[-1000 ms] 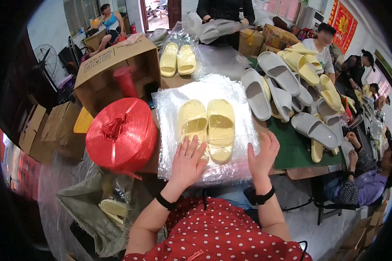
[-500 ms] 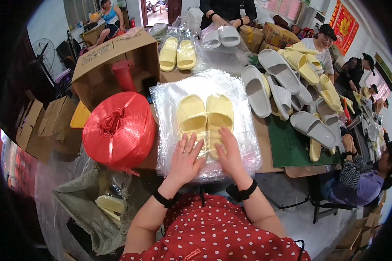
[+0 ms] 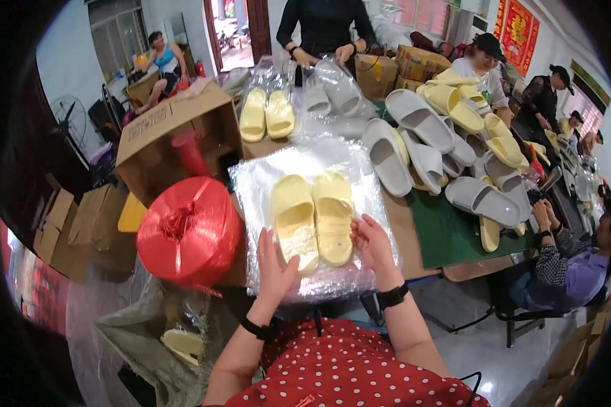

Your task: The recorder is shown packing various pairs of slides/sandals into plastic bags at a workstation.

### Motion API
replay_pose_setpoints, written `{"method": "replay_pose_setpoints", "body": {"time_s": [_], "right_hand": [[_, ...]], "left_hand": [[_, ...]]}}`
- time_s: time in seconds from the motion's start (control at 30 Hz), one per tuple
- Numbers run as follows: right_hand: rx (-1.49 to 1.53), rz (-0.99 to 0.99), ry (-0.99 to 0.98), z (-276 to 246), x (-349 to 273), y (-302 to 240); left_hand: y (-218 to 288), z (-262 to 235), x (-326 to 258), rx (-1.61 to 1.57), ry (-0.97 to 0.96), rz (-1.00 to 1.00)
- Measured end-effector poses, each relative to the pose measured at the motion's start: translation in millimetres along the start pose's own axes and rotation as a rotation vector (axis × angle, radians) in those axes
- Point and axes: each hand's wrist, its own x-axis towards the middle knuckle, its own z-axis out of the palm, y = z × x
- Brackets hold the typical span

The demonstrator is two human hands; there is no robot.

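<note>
A pair of pale yellow slide slippers, the left slipper (image 3: 294, 220) and the right slipper (image 3: 333, 227), lies side by side with toes pointing away from me. Beneath them is a stack of clear plastic bags (image 3: 259, 178). Glints on the heels look like clear film over them; I cannot tell how far it reaches. My left hand (image 3: 274, 266) is open beside the left heel, fingers stretched and thumb apart. By the outer edge of the right slipper, my right hand (image 3: 373, 245) has loosely bent, parted fingers with nothing visible in them.
A big red roll of plastic twine (image 3: 190, 234) stands left, before an open cardboard box (image 3: 153, 129). Grey and yellow slippers (image 3: 424, 122) are heaped on a green board (image 3: 441, 237) at right. Across the table, a person (image 3: 326, 30) handles bagged grey slippers (image 3: 343, 91).
Both my hands have come off the slippers toward me and apart, now resting at either side. The person opposite has lifted the bagged grey pair more upright. My view has shifted slightly.
</note>
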Motion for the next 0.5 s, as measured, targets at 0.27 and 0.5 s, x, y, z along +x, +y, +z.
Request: {"method": "replay_pose_setpoints", "body": {"time_s": [0.27, 0.5], "right_hand": [[0.028, -0.038, 0.005, 9.4, -7.0, 3.1], [-0.015, -0.125, 0.061, 9.3, -23.3, 7.5]], "left_hand": [[15.1, -20.3, 33.6, 0.387, -0.128, -0.148], [23.2, -15.4, 29.7, 0.191, -0.121, -0.178]]}}
